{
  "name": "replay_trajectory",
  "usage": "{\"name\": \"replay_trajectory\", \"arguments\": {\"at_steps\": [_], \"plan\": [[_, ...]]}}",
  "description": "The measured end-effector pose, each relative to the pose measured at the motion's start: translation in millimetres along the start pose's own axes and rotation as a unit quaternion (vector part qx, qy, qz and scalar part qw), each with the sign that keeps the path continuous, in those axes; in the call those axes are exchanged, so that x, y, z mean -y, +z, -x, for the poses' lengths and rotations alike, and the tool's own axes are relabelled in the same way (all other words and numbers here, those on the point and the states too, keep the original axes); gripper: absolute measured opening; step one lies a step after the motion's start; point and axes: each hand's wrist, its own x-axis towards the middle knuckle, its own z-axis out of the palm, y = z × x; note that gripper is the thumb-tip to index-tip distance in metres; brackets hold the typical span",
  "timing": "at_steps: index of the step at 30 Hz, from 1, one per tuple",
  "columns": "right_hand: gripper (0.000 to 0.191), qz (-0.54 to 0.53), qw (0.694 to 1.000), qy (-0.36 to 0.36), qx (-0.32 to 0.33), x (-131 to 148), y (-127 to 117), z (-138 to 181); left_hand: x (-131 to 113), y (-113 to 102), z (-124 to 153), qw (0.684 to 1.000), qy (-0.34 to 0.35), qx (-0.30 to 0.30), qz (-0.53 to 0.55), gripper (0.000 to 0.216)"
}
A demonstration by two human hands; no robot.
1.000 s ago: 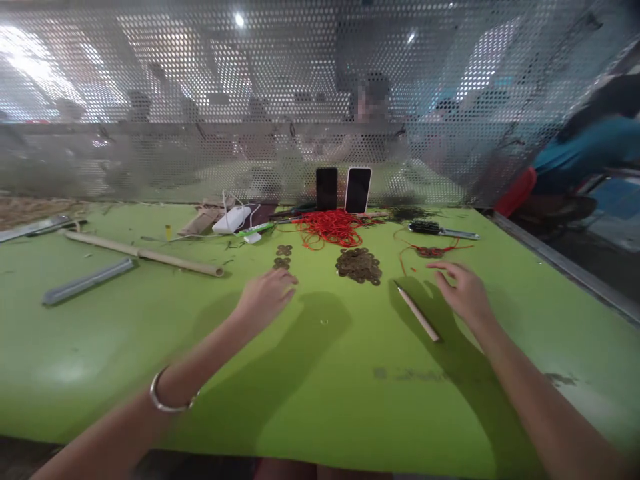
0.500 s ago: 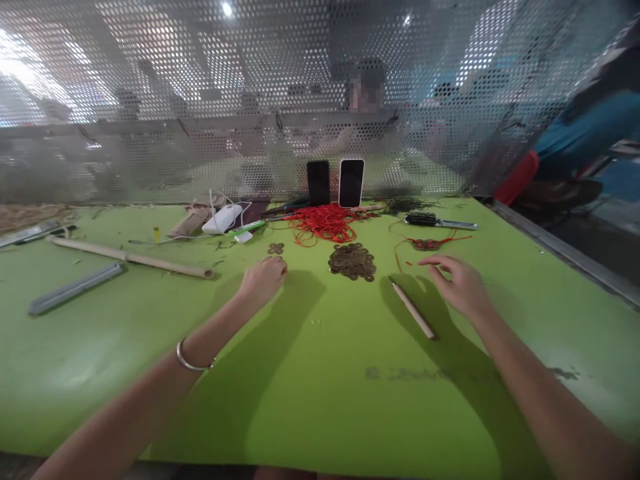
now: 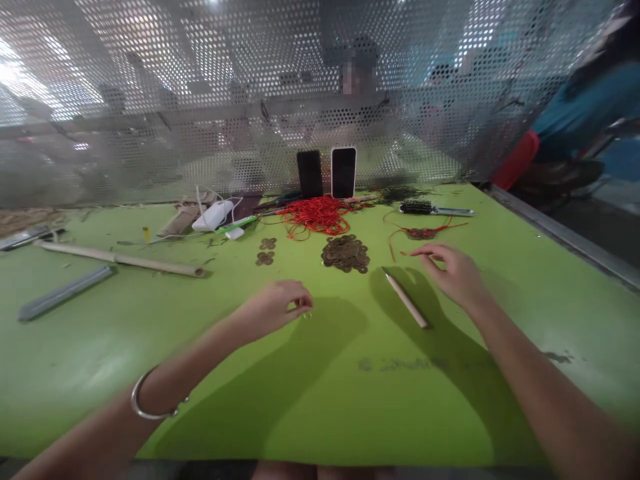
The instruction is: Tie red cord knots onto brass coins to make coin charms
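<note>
My left hand (image 3: 280,305) hovers low over the green tabletop, thumb and fingertips pinched together. At those fingertips is a tiny pale curled bit (image 3: 307,316); whether they touch it I cannot tell. Beyond it lie two small coin clusters, a far one (image 3: 269,243) and a near one (image 3: 265,258). A heap of brown holed coins (image 3: 345,253) is between my hands. My right hand (image 3: 453,270) is open and holds nothing, index finger extended and thumb apart. It is right of a wooden-handled pointed tool (image 3: 406,300) and nearer me than coins tied with red cord (image 3: 421,233).
Tangled red cord (image 3: 320,215) lies before two upright phones (image 3: 343,173). A round brush (image 3: 435,209) is back right. A white charger (image 3: 213,215), a bamboo stick (image 3: 125,259) and a grey bar (image 3: 65,293) are left. A perforated metal screen (image 3: 200,133) rises behind.
My left hand has moved nearer me and to the right, away from the coin clusters; the near cluster now shows. My right hand has hardly moved. The camera view has shifted slightly.
</note>
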Motion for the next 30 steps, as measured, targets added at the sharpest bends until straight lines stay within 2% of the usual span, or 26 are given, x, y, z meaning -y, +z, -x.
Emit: {"name": "replay_trajectory", "arguments": {"at_steps": [6,11,17,21,27,30], "plan": [[0.024,-0.004,1.000,0.001,0.006,8,-2,1,-6,19,6,0.994,0.056,0.024,-0.087,0.018],[0.025,-0.016,1.000,0.001,0.010,7,-2,0,1,29,1,0.993,0.051,0.006,-0.107,0.020],[0.025,-0.021,1.000,-0.007,0.004,7,-2,1,12,26,4,0.993,0.040,-0.007,-0.112,0.025],[0.024,-0.020,1.000,-0.007,0.004,9,-1,1,20,17,3,0.994,-0.009,-0.020,-0.106,0.025],[0.025,-0.017,1.000,-0.006,0.007,9,-2,0,51,-6,-13,0.970,-0.179,-0.123,-0.114,0.026],[0.024,-0.014,1.000,-0.008,0.010,8,-2,1,64,-8,-20,0.962,-0.207,-0.133,-0.119,0.024]]}}
